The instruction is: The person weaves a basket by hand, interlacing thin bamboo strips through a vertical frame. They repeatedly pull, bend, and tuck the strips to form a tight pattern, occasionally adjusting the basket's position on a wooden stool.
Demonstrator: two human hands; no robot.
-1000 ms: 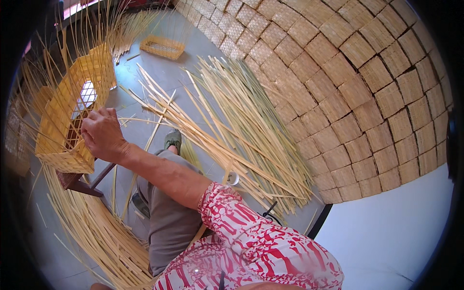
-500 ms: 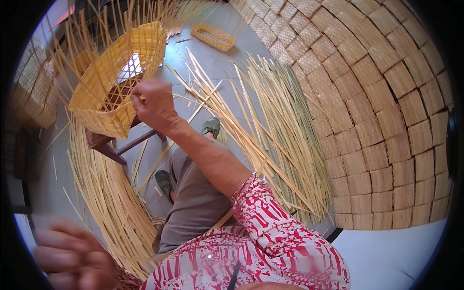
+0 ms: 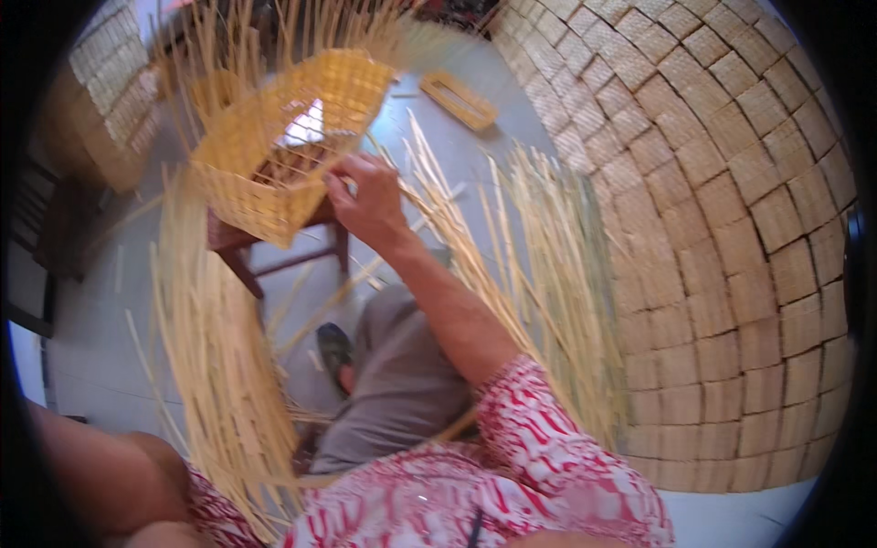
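Note:
A yellow woven basket [image 3: 242, 196], with tall upright strips rising from its far side, rests on a dark wooden stool [image 3: 239, 239]. My right hand [image 3: 370, 196] is closed at the basket's near right edge, thumb and fingers pinched on its woven rim. Whether a separate thin strip is also in those fingers cannot be made out. Large and blurred at the lower left, my left hand [image 3: 105, 475] is close to the camera and partly cut off; its fingers cannot be read. A pale flat strip [image 3: 343, 477] curves across my lap.
Long split strips [image 3: 219, 347] lie in a thick bundle left of my legs, and another pile [image 3: 566, 301] spreads to the right. A small woven frame [image 3: 457, 100] sits on the floor beyond. Stacked woven panels [image 3: 722, 256] form a wall at right. A dark chair [image 3: 68, 219] stands at left.
The view has shifted, so the basket and stool appear further right. My right hand has moved along the basket's near right edge. My left hand has come closer to the camera, further toward the lower-left rim.

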